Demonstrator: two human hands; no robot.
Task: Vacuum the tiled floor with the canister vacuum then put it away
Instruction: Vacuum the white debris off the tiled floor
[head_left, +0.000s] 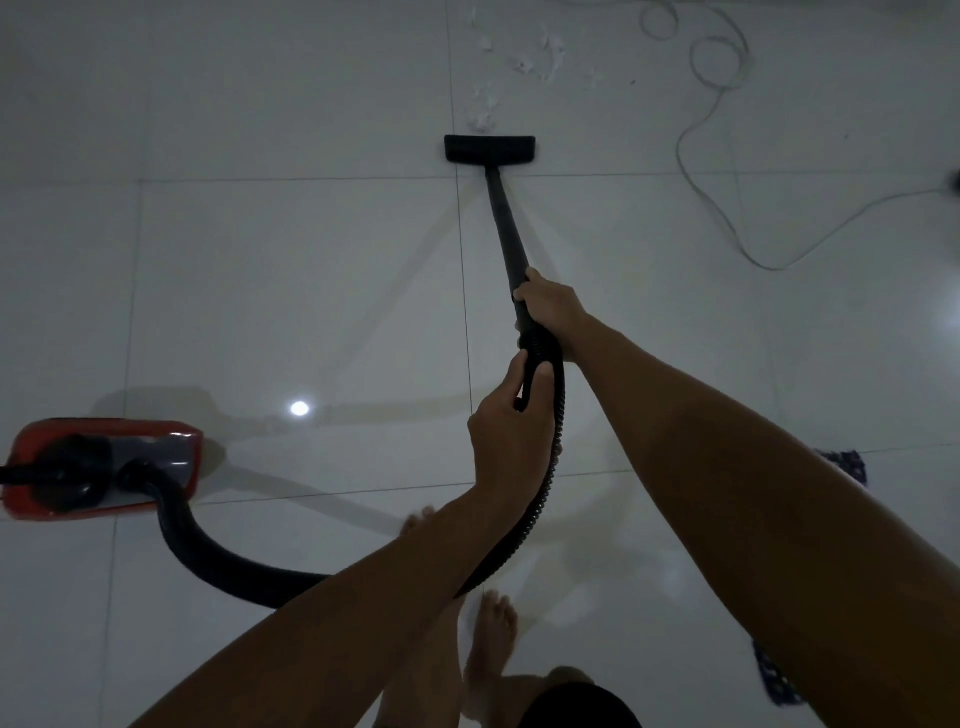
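Wand (503, 228) runs straight ahead from hands, long axis pointing away, floor head (489, 149) flat on tiled floor (291, 270) — paper scraps (480, 122) just beyond its front edge. Right hand (551, 306) grips wand further forward; left hand (506, 421) grips hose (545, 467) end behind. Canister (98, 470) sits left — well apart.

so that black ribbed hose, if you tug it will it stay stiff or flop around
Probably floppy: the black ribbed hose droops in a loose curve from the left hand down past the feet and round to the red canister. Its ribbing suggests it bends easily. A hard tug would likely drag the canister across the glossy tiles.
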